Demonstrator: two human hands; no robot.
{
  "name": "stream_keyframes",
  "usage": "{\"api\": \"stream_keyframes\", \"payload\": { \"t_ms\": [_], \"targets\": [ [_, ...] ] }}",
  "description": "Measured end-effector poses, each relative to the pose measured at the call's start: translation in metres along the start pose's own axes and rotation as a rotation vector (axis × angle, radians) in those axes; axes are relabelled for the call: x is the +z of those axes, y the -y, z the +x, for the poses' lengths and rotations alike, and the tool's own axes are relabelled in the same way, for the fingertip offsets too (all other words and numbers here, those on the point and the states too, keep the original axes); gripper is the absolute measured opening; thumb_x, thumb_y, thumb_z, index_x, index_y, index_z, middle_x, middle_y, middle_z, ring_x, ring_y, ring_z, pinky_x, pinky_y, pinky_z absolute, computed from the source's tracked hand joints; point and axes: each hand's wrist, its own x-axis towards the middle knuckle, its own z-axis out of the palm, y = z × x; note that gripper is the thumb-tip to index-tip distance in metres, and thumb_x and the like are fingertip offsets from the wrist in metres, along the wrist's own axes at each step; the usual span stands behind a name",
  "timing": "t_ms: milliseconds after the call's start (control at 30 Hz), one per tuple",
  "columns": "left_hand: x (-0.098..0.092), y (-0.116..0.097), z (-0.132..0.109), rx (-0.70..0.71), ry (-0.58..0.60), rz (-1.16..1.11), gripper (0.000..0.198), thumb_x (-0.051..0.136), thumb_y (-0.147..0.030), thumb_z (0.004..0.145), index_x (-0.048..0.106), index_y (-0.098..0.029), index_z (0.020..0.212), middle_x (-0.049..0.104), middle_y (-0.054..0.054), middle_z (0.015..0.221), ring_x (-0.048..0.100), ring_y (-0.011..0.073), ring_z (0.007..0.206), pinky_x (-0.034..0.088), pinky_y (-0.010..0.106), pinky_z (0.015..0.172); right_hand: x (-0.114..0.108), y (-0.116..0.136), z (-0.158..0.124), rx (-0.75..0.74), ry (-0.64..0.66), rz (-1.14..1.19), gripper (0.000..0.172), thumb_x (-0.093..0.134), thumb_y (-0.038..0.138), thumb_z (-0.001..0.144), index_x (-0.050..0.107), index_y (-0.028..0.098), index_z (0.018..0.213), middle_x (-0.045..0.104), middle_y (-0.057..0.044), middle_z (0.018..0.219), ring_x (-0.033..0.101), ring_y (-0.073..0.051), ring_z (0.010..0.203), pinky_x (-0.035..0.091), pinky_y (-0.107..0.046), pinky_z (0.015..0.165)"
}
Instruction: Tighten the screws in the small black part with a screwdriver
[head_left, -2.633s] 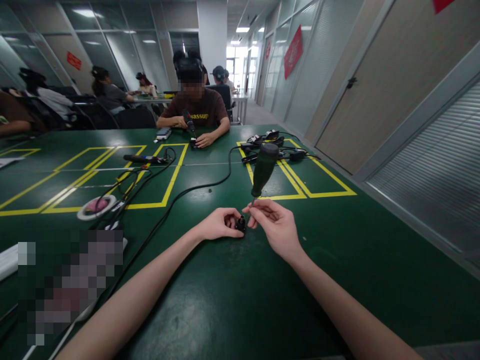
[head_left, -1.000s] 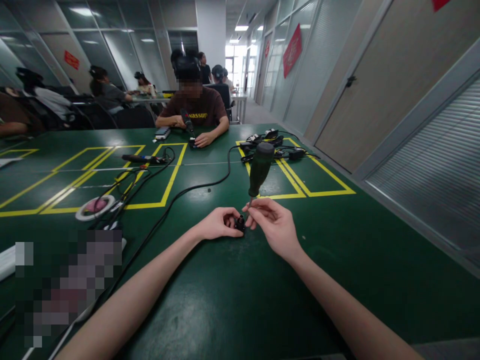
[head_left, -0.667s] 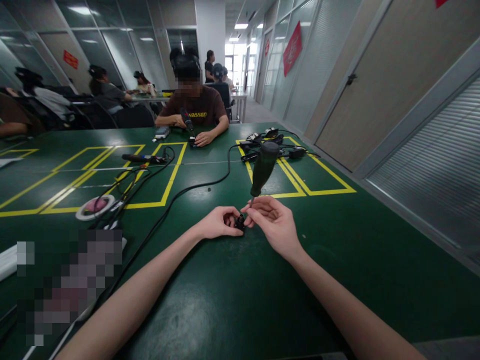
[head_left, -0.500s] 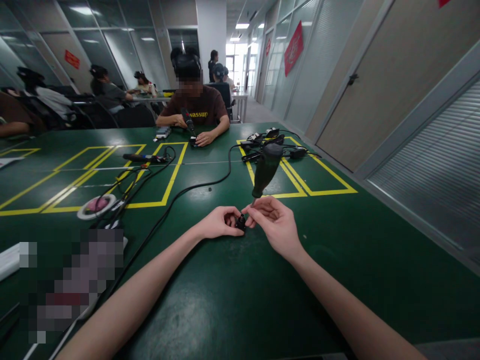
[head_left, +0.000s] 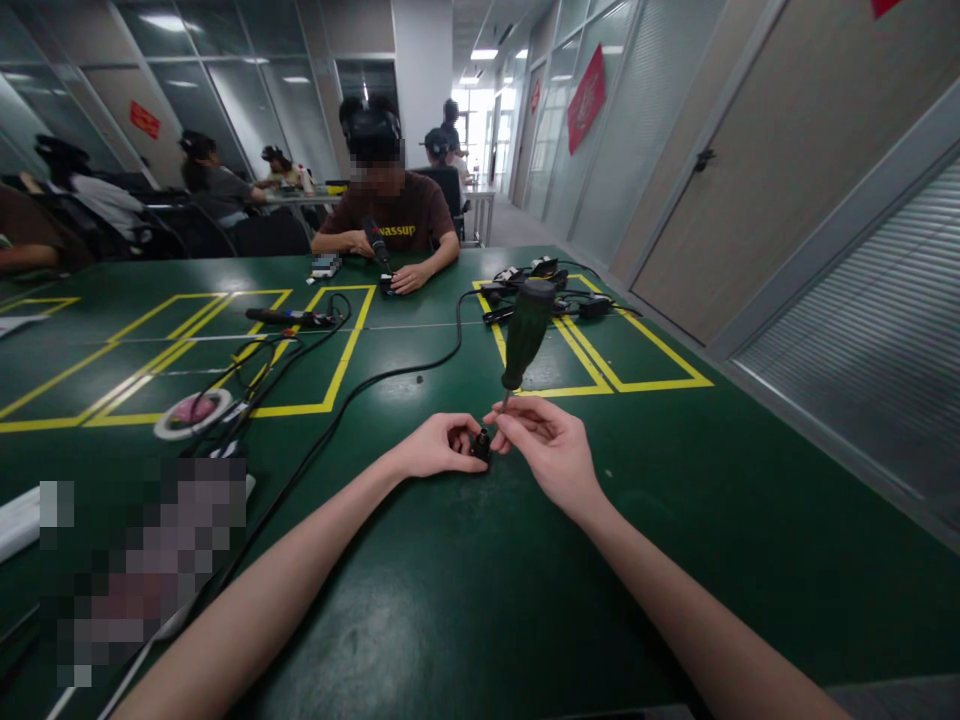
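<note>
My left hand [head_left: 435, 447] rests on the green table [head_left: 465, 600] with its fingers closed around a small black part [head_left: 481, 445]. My right hand [head_left: 551, 450] pinches the thin shaft of a screwdriver with a dark green handle [head_left: 526, 334]. The screwdriver stands nearly upright, its tip down in the black part and its handle leaning slightly to the right above both hands.
A black cable [head_left: 352, 400] runs across the table to the left of my hands. A pink-and-white ring [head_left: 191, 412] and tangled wires lie at left. Black gadgets and cords [head_left: 540, 285] sit at the far right. A person in a brown shirt [head_left: 394, 215] works opposite.
The screwdriver handle has wobbled slightly left and right while its tip stayed in the black part. Both hands have kept their places.
</note>
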Motion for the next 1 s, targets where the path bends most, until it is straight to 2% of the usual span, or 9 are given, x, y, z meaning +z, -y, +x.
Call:
{"api": "stream_keyframes", "payload": {
  "t_ms": [233, 367, 533, 767, 1000],
  "targets": [
    [0.0000, -0.0017, -0.0006, -0.024, -0.007, 0.002, 0.034, 0.086, -0.032, 0.066, 0.064, -0.015, 0.086, 0.056, -0.006, 0.064, 0.050, 0.0092, 0.058, 0.038, 0.022, 0.058, 0.0007, 0.0009, -0.0010, -0.012, -0.024, -0.002, 0.033, 0.086, 0.046, 0.076, 0.069, 0.020, 0.090, 0.078, -0.004, 0.080, 0.069, -0.014, 0.057, 0.063, -0.030, 0.059],
    [0.0004, 0.0001, -0.0007, -0.016, 0.001, -0.011, 0.036, 0.086, -0.033, 0.067, 0.064, -0.015, 0.089, 0.057, -0.006, 0.065, 0.051, 0.0093, 0.059, 0.039, 0.022, 0.059, 0.0000, 0.0008, -0.0008, -0.015, -0.003, -0.001, 0.031, 0.084, 0.045, 0.078, 0.066, 0.020, 0.085, 0.077, -0.004, 0.078, 0.069, -0.014, 0.058, 0.061, -0.029, 0.060],
    [0.0000, 0.0009, -0.0004, 0.005, 0.014, -0.008, 0.035, 0.086, -0.033, 0.068, 0.065, -0.014, 0.089, 0.058, -0.005, 0.069, 0.051, 0.0090, 0.060, 0.039, 0.022, 0.060, -0.0002, 0.0007, -0.0006, -0.006, 0.009, -0.003, 0.031, 0.082, 0.046, 0.079, 0.069, 0.019, 0.087, 0.076, -0.005, 0.077, 0.068, -0.014, 0.057, 0.061, -0.030, 0.059],
    [-0.0002, -0.0006, -0.0006, -0.017, -0.001, -0.006, 0.035, 0.086, -0.032, 0.066, 0.065, -0.014, 0.088, 0.058, -0.006, 0.064, 0.051, 0.0100, 0.060, 0.039, 0.023, 0.059, -0.0003, -0.0017, -0.0012, 0.000, -0.002, -0.004, 0.031, 0.085, 0.046, 0.076, 0.070, 0.019, 0.083, 0.076, -0.005, 0.080, 0.068, -0.014, 0.056, 0.061, -0.030, 0.059],
    [0.0010, 0.0008, 0.0000, -0.014, -0.020, -0.014, 0.033, 0.087, -0.031, 0.065, 0.063, -0.015, 0.083, 0.057, -0.006, 0.064, 0.050, 0.0090, 0.058, 0.038, 0.022, 0.058, -0.0004, -0.0020, -0.0001, -0.079, 0.032, -0.068, 0.027, 0.080, 0.045, 0.082, 0.073, 0.019, 0.085, 0.074, -0.003, 0.077, 0.068, -0.014, 0.056, 0.060, -0.028, 0.056]
  ]
}}
